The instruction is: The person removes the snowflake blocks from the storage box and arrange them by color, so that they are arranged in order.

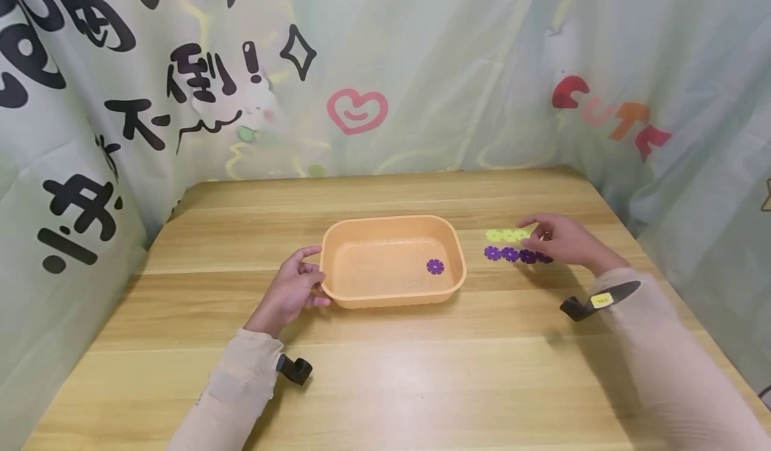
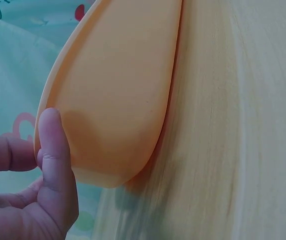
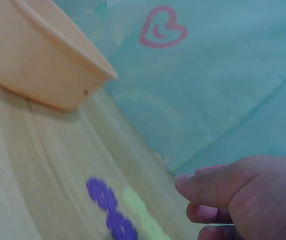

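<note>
My left hand [image 1: 289, 289] pinches the left end of an orange plastic basin [image 1: 385, 298], thumb on the inner side of the rim and fingers outside, as the left wrist view shows. A purple flower-shaped piece [image 1: 435, 266] lies on the basin's floor near its right side. Over the right part of the table hovers my right hand [image 1: 561, 242], its fingers loosely bent and nothing visible between them. Just under it lie a row of purple flower-shaped pieces [image 1: 510, 255] and, behind that, a row of yellow-green ones [image 1: 494, 235]. The hand partly covers both rows.
Basin and pieces are on a wood-grain table [image 1: 385, 377]. A pale printed curtain [image 1: 446, 69] hangs along its back and sides. A black wrist camera [image 1: 295, 369] sits on the left sleeve, and another black camera [image 1: 579, 308] on the right one.
</note>
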`<state>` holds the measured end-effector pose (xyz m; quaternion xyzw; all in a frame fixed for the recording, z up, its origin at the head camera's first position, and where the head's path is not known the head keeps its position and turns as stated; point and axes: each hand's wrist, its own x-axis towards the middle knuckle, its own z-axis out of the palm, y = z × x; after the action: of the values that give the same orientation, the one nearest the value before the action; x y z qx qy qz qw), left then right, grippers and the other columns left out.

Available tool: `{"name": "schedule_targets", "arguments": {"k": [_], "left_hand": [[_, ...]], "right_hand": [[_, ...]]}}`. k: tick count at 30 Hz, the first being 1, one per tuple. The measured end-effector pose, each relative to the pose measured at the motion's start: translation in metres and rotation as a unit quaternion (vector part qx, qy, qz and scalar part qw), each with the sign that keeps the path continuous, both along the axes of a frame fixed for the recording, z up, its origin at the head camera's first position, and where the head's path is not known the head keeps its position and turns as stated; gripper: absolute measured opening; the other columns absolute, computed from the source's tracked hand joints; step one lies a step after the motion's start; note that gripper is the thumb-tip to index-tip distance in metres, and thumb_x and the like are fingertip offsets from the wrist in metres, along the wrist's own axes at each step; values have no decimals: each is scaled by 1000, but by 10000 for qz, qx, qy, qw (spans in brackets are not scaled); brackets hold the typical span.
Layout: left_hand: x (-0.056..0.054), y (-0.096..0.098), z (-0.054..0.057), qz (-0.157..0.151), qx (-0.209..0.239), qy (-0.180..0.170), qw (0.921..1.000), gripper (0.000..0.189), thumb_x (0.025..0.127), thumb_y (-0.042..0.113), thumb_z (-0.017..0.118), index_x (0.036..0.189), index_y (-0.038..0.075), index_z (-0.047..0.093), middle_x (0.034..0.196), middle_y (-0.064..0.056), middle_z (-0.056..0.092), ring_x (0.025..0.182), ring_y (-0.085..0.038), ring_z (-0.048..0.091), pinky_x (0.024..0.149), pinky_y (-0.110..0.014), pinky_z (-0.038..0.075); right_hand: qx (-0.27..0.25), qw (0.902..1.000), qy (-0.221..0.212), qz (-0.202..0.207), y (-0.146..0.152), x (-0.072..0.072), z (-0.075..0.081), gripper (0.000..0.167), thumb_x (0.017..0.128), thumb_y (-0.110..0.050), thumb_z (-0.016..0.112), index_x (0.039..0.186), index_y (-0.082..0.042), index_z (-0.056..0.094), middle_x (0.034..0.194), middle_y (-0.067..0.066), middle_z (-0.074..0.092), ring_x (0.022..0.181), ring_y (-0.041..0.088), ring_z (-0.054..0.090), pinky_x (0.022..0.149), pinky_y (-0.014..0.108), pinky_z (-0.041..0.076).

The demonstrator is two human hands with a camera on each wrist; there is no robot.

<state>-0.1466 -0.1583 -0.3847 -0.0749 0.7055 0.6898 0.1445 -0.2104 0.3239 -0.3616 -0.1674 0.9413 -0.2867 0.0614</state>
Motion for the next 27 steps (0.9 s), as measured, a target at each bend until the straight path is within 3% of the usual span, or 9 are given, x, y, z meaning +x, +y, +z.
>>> {"name": "schedule_targets", "arguments": {"k": [12, 21, 27], "left_hand": [[1, 0, 1, -35, -111, 9, 9999, 59, 94, -7, 48, 147, 12, 31, 111, -19, 42, 76, -20, 50, 58, -31, 58], [0, 1, -1, -86, -147, -31, 9999, 60, 93, -6, 48, 148, 12, 30, 111, -19, 41, 76, -20, 50, 58, -32, 59], [-1, 2, -1, 10, -139, -18, 9999, 59, 94, -6, 47, 147, 13, 31, 111, -18, 41, 76, -20, 50, 58, -33, 59]], "right_hand": [[-119, 9974, 138, 701, -51, -16, 11, 30, 90, -11, 68, 119, -4, 62, 79, 0, 64, 70, 17, 58, 65, 34, 49], [-518, 9899, 54, 1322, -86, -22, 11, 31, 87, -4, 69, 117, -1, 61, 78, -2, 66, 72, 16, 62, 68, 33, 52], [-709, 9809, -254, 1791, -109, -25, 17, 34, 84, -1, 72, 116, 0, 61, 78, 0, 64, 68, 18, 61, 62, 30, 52]]}}
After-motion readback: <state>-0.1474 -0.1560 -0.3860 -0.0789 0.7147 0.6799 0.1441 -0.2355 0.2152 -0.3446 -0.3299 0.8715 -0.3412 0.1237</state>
